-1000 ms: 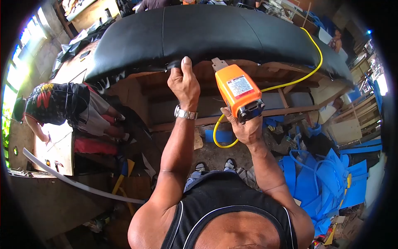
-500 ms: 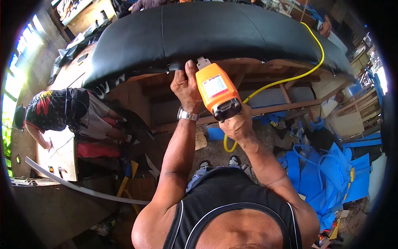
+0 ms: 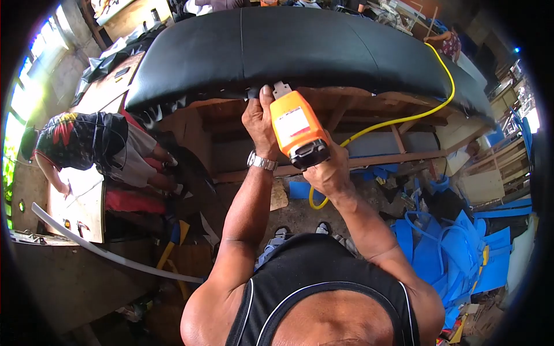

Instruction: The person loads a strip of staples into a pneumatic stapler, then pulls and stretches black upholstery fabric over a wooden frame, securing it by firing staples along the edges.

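Right hand (image 3: 328, 173) has its grip wrapped around the rear of the orange staple gun (image 3: 297, 128); handle mostly hidden behind the body. Gun is tilted, nose up at the lower edge of the black cover (image 3: 306, 52), just beside the left thumb. Can't tell from this angle if the nose is pressed hard. Left hand (image 3: 259, 118): narrow grip, thumb pointing up, fingers curled, pinching the cover's edge; metal watch (image 3: 262, 160) on that wrist. Cover is stretched over the long curved piece in front, seams running across it, open wooden frame (image 3: 398, 154) showing below. Yellow hose (image 3: 398, 120) loops below the right hand and runs up over the cover's right end. Left side: another person (image 3: 78, 138) bends over a counter (image 3: 81, 213), one hand on it; pale curved strip (image 3: 104, 252) nearby. Blue sheets (image 3: 444, 248) heaped at right.
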`<state>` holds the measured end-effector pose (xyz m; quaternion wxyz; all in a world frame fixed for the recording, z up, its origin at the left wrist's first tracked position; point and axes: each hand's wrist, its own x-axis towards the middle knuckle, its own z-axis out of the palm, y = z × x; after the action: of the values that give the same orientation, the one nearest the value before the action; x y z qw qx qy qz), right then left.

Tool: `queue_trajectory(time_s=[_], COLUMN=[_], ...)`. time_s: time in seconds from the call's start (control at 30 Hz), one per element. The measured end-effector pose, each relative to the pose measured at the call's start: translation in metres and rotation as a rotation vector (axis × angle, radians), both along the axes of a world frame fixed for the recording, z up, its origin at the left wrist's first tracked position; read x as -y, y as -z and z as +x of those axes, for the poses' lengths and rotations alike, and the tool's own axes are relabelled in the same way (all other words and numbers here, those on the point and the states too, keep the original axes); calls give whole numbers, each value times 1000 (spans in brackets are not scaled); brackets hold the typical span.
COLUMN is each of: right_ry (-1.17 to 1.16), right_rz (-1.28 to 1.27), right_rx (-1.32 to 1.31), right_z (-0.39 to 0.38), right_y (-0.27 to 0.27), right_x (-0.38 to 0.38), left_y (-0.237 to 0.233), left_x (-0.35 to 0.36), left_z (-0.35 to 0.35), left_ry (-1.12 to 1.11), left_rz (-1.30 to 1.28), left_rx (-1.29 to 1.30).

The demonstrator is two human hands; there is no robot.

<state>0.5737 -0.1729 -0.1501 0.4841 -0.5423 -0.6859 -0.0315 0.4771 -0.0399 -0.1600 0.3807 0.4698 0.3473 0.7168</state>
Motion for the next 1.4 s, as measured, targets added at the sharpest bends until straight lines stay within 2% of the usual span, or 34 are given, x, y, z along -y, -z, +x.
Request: queue_trajectory(time_s=[0.13, 0.17, 0.3, 0.4, 0.47, 0.53, 0.6, 0.63, 0.67, 0.77, 0.83, 0.87, 0.9, 0.93, 0.97, 1.03, 1.07, 1.1, 1.17, 1.23, 1.4], right_ry=[-11, -9, -76, -14, -51, -41, 16, 19, 61, 185, 246, 267, 284, 297, 257, 170, 132, 127, 54, 47, -13], right_rz=[23, 18, 38, -25, -123, -89, -37, -17, -2, -26, -107, -99, -91, -82, -108, -177, -206, -274, -164, -91, -68], right_rx=[25, 31, -8, -39, -41, -115, -149, -144, -173, -217, -260, -282, -302, -323, -406, -455, -483, -527, -488, -380, -441], right_z=[3, 2, -10, -19, -9, 4, 24, 40, 55, 99, 122, 127, 131, 136, 141, 152, 155, 158, 167, 171, 160], right_y=[0, -2, -14, -21, -24, -17, -3, 9, 17, 25, 27, 25, 22, 21, 31, 42, 46, 48, 56, 62, 35], right_x=[0, 2, 6, 1, 8, 20, 39, 48, 59, 92, 108, 114, 120, 125, 128, 135, 138, 142, 136, 128, 95], left_y=[-18, -10, 7, 21, 42, 49, 39, 32, 19, -59, -116, -139, -154, -167, -170, -172, -158, -150, -138, -130, -118], left_x=[13, 9, -3, -12, -6, 12, 37, 50, 65, 64, 33, 5, -26, -55, -87, -137, -155, -153, -158, -133, -102], left_z=[-6, -14, -28, -26, -20, -15, 0, 18, 32, 43, 54, 66, 81, 94, 110, 138, 147, 156, 168, 158, 130], left_ry=[122, 199, 110, 157, 90, 107, 100, 181, 221, 201, 228, 114, 124, 102, 101, 163, 138, 119, 141, 135, 134], left_rz=[-113, -166, -60, 9, 49, 11, -99, -178, -72, 640, 676, 747, 713, 616, 658, 421, 416, 414, 324, 400, 550], left_rx=[422, 465, 214, 290, 197, 270, 71, 146, 59, -469, -630, -780, -822, -1007, -1079, -1439, -1492, -1547, -1705, -1702, -1785])
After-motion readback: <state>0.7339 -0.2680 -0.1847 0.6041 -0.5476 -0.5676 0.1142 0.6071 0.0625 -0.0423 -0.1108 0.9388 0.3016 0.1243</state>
